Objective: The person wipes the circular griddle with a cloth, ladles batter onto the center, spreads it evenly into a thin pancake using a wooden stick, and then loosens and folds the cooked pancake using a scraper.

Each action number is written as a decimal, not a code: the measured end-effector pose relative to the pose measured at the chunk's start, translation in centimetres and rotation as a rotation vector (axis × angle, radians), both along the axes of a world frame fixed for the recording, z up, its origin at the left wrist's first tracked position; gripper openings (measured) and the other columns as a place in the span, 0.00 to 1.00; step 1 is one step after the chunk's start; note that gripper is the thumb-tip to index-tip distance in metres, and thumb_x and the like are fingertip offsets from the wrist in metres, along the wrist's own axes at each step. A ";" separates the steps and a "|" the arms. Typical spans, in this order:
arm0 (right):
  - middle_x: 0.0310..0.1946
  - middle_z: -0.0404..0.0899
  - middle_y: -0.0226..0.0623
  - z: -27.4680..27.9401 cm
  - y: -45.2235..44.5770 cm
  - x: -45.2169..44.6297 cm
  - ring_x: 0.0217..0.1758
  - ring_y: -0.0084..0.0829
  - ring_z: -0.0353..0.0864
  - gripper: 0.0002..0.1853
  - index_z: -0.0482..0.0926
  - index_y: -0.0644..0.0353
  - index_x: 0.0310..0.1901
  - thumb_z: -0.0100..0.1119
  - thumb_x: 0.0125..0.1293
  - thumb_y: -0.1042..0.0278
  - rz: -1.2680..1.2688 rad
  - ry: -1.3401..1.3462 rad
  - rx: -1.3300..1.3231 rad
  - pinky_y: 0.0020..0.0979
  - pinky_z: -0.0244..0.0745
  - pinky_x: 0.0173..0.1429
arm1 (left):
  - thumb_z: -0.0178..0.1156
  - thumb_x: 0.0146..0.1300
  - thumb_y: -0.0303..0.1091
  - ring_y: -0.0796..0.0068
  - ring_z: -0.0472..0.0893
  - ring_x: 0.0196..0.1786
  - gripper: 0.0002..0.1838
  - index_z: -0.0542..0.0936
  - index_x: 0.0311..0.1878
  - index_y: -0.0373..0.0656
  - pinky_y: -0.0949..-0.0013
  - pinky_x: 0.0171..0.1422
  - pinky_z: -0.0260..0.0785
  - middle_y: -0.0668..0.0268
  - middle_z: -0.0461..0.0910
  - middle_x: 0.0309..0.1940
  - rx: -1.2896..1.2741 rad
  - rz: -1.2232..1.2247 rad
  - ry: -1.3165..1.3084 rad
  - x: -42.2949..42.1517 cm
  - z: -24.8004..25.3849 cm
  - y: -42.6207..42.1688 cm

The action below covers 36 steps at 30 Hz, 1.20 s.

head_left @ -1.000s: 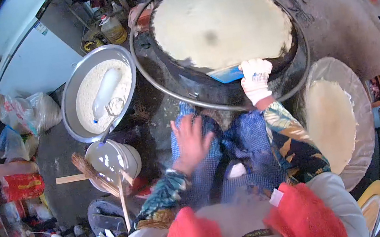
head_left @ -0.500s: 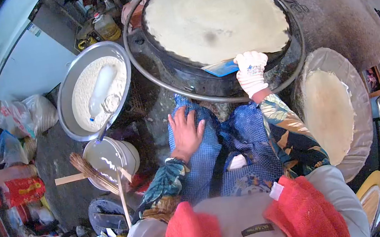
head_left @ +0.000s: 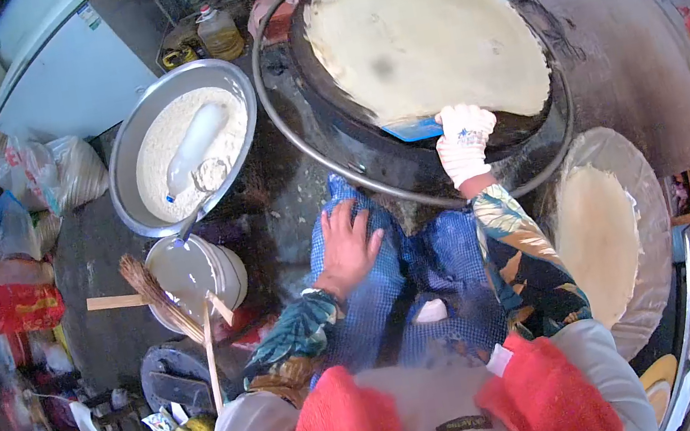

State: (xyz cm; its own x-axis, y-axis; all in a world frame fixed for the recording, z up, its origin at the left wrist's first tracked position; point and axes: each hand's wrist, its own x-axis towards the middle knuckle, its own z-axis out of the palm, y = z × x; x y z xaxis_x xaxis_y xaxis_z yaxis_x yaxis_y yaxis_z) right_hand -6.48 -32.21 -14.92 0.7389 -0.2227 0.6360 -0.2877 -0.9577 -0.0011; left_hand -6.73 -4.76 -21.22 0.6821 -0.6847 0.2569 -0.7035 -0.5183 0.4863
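Note:
A white knitted glove covers my right hand (head_left: 467, 140), which is closed around a blue scraper (head_left: 415, 129). The scraper's blade lies against the near edge of a large, thin, pale pancake (head_left: 425, 38). That pancake spreads over a round black griddle (head_left: 345, 106), and a dark strip of griddle shows along its near and left edges. Bare and with fingers spread, my left hand (head_left: 350, 246) rests on my blue checked trouser leg (head_left: 376, 292). It holds nothing.
A metal ring (head_left: 338, 173) surrounds the griddle. At left stand a metal basin (head_left: 125, 184) of batter holding a plastic bottle (head_left: 197, 149), and a white bucket (head_left: 232, 275) with a brush (head_left: 148, 294) across it. Another pancake (head_left: 601, 246) lies on plastic at right.
The whole view has shifted and turned slightly. My right hand still holds the scraper at the pancake's near edge, where more dark griddle now shows. My left hand stays on the leg.

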 end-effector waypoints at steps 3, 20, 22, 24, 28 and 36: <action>0.29 0.78 0.31 0.1 0.5 0.7 0.39 0.38 0.76 0.07 0.77 0.47 0.30 0.57 0.47 0.69 -0.025 0.048 0.026 0.42 0.63 0.45 | 0.62 0.59 0.42 0.43 0.62 0.66 0.25 0.72 0.56 0.37 0.38 0.72 0.47 0.46 0.63 0.62 0.003 0.000 -0.007 0.2 0.0 0.0; 0.48 0.79 0.37 1.8 -0.3 6.9 0.49 0.35 0.79 0.18 0.74 0.57 0.50 0.53 0.55 0.70 0.201 0.558 -0.054 0.37 0.74 0.52 | 0.56 0.51 0.21 0.43 0.60 0.69 0.30 0.67 0.61 0.36 0.52 0.74 0.52 0.44 0.59 0.65 -0.456 0.314 -0.027 6.9 1.9 0.5; 0.50 0.79 0.37 1.5 -0.4 7.9 0.50 0.34 0.79 0.18 0.74 0.57 0.50 0.52 0.56 0.69 0.246 0.472 -0.107 0.36 0.74 0.52 | 0.52 0.51 0.18 0.44 0.61 0.68 0.30 0.65 0.62 0.33 0.53 0.72 0.54 0.44 0.61 0.62 -0.503 0.414 -0.161 12.0 4.4 0.8; 0.49 0.79 0.37 1.6 0.0 9.0 0.49 0.34 0.79 0.18 0.74 0.57 0.50 0.52 0.57 0.69 0.254 0.489 -0.131 0.35 0.74 0.52 | 0.52 0.50 0.17 0.46 0.63 0.66 0.30 0.65 0.62 0.33 0.55 0.74 0.50 0.46 0.67 0.59 -0.594 0.555 -0.264 17.9 5.4 0.9; 0.43 0.78 0.35 1.8 0.7 10.6 0.46 0.34 0.79 0.14 0.74 0.56 0.46 0.51 0.57 0.70 0.241 0.507 -0.096 0.36 0.74 0.49 | 0.50 0.46 0.15 0.44 0.64 0.64 0.29 0.69 0.58 0.34 0.53 0.69 0.56 0.46 0.66 0.58 -0.414 0.479 -0.374 28.8 7.3 2.3; 0.38 0.77 0.34 1.6 1.1 11.5 0.43 0.33 0.80 0.10 0.74 0.55 0.41 0.50 0.58 0.69 0.251 0.449 -0.089 0.37 0.75 0.45 | 0.51 0.53 0.19 0.57 0.58 0.72 0.29 0.68 0.63 0.40 0.52 0.74 0.51 0.56 0.63 0.66 0.371 0.150 -0.606 37.3 6.6 1.5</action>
State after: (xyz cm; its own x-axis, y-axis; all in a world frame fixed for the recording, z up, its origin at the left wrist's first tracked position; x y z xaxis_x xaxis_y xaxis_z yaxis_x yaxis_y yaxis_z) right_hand 5.05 -31.11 -13.30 0.9668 0.0367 0.2528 -0.0030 -0.9880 0.1547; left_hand 30.60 -3.31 -14.61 0.5868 -0.7105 0.3883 -0.7020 -0.6854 -0.1932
